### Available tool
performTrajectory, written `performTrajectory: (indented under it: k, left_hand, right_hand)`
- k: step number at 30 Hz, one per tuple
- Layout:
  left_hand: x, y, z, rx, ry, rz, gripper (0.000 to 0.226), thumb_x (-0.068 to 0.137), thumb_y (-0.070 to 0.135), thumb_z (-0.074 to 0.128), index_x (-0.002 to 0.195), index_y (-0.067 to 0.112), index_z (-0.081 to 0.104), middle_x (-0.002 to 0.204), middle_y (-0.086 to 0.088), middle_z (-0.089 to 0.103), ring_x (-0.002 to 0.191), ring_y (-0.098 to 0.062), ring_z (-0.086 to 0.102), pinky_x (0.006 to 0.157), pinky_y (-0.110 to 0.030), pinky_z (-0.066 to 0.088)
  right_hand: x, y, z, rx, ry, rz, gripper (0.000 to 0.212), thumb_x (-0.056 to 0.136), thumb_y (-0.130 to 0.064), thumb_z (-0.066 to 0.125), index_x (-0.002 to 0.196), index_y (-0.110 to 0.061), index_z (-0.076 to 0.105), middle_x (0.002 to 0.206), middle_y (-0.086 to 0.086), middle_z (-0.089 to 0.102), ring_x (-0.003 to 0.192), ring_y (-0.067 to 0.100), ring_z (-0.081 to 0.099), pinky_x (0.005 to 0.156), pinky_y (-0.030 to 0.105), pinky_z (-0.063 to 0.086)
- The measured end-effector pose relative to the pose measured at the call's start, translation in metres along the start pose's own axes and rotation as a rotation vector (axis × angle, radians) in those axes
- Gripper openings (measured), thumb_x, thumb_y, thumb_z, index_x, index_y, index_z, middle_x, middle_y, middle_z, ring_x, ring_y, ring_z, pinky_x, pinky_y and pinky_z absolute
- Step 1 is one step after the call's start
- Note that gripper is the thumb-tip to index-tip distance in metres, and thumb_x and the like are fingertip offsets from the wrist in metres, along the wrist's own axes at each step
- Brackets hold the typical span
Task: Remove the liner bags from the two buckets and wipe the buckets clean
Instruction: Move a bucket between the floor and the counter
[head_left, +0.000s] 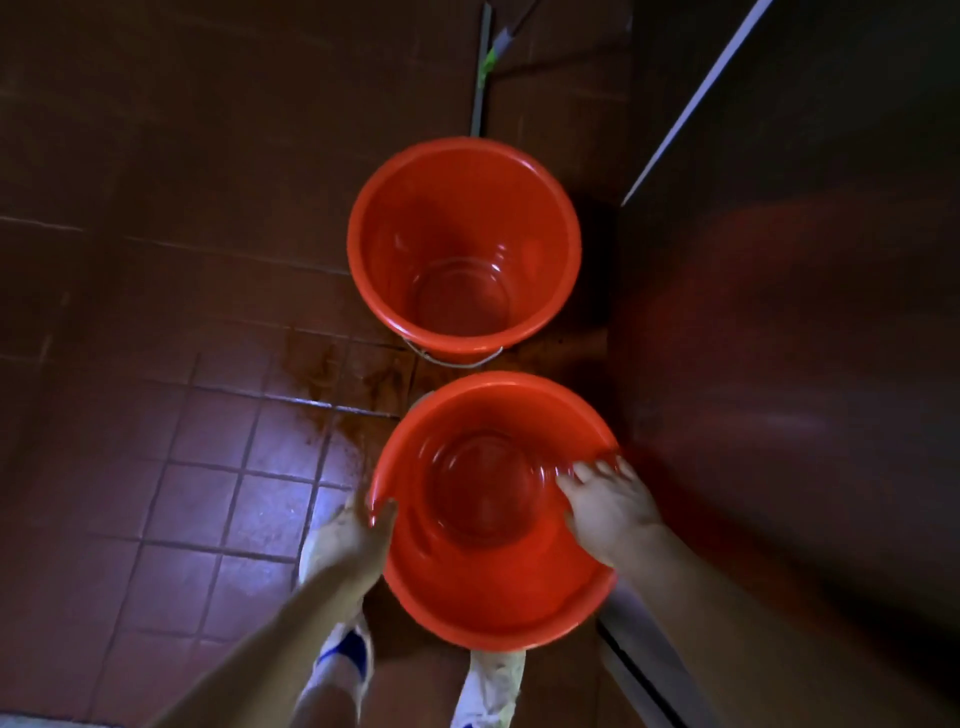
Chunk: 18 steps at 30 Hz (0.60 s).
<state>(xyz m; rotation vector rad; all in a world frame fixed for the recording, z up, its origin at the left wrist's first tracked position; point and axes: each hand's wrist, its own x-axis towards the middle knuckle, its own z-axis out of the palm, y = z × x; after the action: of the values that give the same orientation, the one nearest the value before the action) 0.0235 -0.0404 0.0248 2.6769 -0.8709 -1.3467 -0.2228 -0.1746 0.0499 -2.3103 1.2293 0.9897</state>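
Left hand (358, 535) grips near bucket (493, 597) rim; right hand (608, 514), fingers blurred, seemingly grips it too.

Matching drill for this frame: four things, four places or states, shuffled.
Things:
1. far bucket
2. near bucket
3. left hand
4. right hand

States:
a. lies on the right rim, fingers blurred
b. stands alone, no hand on it
c. grips the left rim
d. has a hand at each side

Pairs: 1-b, 2-d, 3-c, 4-a
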Motion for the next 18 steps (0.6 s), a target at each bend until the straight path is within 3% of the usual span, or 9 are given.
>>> performTrajectory:
  k: [3,7,13,18]
  left_hand:
    - [0.038,0.029,-0.04,-0.018,0.079,0.05,0.052,0.096,0.045,0.046,0.142,0.02,0.043,0.133,-0.013,0.057,0.116,-0.035,0.056,0.087,-0.036,0.045]
    - [0.092,0.072,-0.082,0.01,0.118,0.121,0.047,0.095,0.043,0.047,0.134,0.015,0.049,0.131,-0.016,0.053,0.118,-0.036,0.052,0.089,-0.038,0.04]
    - [0.158,0.113,-0.11,0.071,0.071,0.25,0.057,0.097,0.049,0.042,0.139,0.011,0.043,0.143,-0.017,0.045,0.134,-0.033,0.039,0.108,-0.045,0.033]
    - [0.174,0.123,-0.103,0.116,0.04,0.245,0.066,0.099,0.05,0.035,0.154,0.013,0.025,0.161,-0.009,0.02,0.146,-0.028,0.021,0.118,-0.039,0.018]
  right_hand:
    - [0.036,-0.004,-0.042,0.075,0.135,-0.01,0.05,0.098,-0.038,0.042,0.146,-0.028,0.033,0.152,0.0,0.034,0.139,0.022,0.032,0.12,0.041,0.014]
    - [0.094,-0.009,-0.088,0.127,0.262,0.0,0.054,0.097,-0.036,0.047,0.147,-0.025,0.031,0.156,0.002,0.028,0.144,0.022,0.024,0.121,0.042,0.011]
    - [0.169,-0.019,-0.113,0.145,0.208,0.04,0.054,0.096,-0.033,0.047,0.147,-0.023,0.032,0.152,0.002,0.033,0.143,0.024,0.023,0.12,0.046,0.013]
    - [0.181,-0.01,-0.1,0.13,0.159,0.057,0.043,0.099,-0.037,0.04,0.14,-0.024,0.041,0.148,-0.001,0.038,0.145,0.02,0.019,0.118,0.047,0.011]
